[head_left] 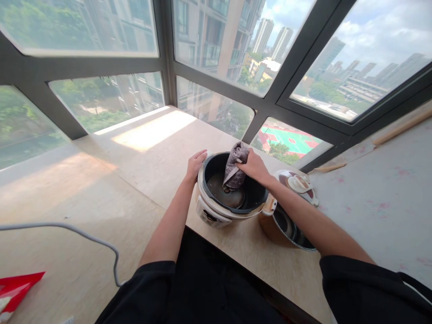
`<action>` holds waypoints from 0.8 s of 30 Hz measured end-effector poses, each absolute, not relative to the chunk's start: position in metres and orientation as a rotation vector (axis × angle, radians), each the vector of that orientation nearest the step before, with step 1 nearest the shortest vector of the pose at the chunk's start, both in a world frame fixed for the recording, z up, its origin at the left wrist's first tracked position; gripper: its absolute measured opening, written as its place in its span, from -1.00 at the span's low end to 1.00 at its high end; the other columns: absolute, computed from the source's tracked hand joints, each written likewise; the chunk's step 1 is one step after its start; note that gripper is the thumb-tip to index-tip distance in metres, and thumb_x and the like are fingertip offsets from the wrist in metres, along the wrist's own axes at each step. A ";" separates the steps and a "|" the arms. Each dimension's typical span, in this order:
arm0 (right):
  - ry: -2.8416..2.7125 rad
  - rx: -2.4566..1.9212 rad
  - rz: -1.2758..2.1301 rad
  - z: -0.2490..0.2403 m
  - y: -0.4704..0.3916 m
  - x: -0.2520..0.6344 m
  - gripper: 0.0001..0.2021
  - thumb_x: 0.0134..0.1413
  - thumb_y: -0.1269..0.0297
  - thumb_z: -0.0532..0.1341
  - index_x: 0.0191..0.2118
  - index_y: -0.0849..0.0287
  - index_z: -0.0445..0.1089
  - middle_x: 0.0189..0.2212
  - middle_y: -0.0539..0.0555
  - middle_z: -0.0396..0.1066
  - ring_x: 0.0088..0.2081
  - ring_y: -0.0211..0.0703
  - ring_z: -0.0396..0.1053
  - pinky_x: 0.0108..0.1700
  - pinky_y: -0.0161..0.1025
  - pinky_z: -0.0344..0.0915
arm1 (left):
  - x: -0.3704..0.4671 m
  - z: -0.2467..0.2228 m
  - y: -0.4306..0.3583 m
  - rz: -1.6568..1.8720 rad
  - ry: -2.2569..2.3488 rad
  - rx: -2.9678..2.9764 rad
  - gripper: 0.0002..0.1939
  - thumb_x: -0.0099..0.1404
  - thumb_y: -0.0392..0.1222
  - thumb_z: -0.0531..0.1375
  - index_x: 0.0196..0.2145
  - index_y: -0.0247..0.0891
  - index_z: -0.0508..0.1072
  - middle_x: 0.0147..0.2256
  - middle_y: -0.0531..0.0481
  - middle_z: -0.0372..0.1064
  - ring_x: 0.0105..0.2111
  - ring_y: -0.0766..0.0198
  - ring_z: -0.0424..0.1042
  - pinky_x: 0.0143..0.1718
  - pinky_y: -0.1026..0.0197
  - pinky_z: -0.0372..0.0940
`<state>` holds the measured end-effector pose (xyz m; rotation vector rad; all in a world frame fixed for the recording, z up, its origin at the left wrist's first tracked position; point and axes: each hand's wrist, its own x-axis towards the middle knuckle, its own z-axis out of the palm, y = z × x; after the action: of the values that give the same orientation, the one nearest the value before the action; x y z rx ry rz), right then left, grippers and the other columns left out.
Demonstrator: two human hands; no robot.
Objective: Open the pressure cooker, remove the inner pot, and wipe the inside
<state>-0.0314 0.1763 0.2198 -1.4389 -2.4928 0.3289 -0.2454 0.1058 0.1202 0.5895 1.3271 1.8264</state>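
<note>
A white electric pressure cooker point(212, 217) stands lidless near the edge of the stone sill, its dark inside and round metal plate point(219, 191) showing. My left hand point(195, 164) lies against the cooker's left side near the rim, fingers stretched out and thumb hidden. Over the cooker's far side, my right hand point(251, 165) is closed on a bunched grey-brown cloth point(235, 167) with a pale strip on it. The cloth hangs down into the cooker, close to the plate.
Right of the cooker sits an inner pot point(275, 229), partly behind my right forearm. The cooker lid point(299, 183) is beyond it. A grey cable point(84, 235) crosses the sill point(141, 207) at left, above a red packet point(20, 288). Windows and a papered wall point(381, 207) enclose the sill.
</note>
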 end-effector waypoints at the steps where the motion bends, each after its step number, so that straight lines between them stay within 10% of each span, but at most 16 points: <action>1: -2.461 -1.427 0.358 0.215 0.175 -0.040 -0.53 0.05 0.12 0.31 0.01 0.19 0.20 -0.06 0.29 0.49 -0.02 0.20 0.45 -0.03 -0.04 0.35 | -0.246 0.120 0.106 1.825 1.320 0.587 -0.41 0.01 0.02 0.39 -0.04 -0.37 0.60 -0.14 -0.18 0.59 -0.13 0.08 0.52 0.02 0.07 0.36; 24: -2.697 -0.582 1.870 0.206 0.136 -0.027 -0.35 -0.30 0.43 0.33 0.07 0.18 0.29 -0.01 0.08 0.42 0.08 0.05 0.35 0.18 -0.06 0.25 | -0.246 0.116 0.107 1.828 1.319 0.597 -0.40 0.02 0.07 0.39 -0.04 -0.36 0.61 -0.11 -0.21 0.57 -0.05 0.01 0.50 0.08 0.02 0.33</action>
<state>-0.0271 0.1363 0.2063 -0.5818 -2.6969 1.8703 -0.2459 0.1070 0.1158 0.5968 1.3187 1.8279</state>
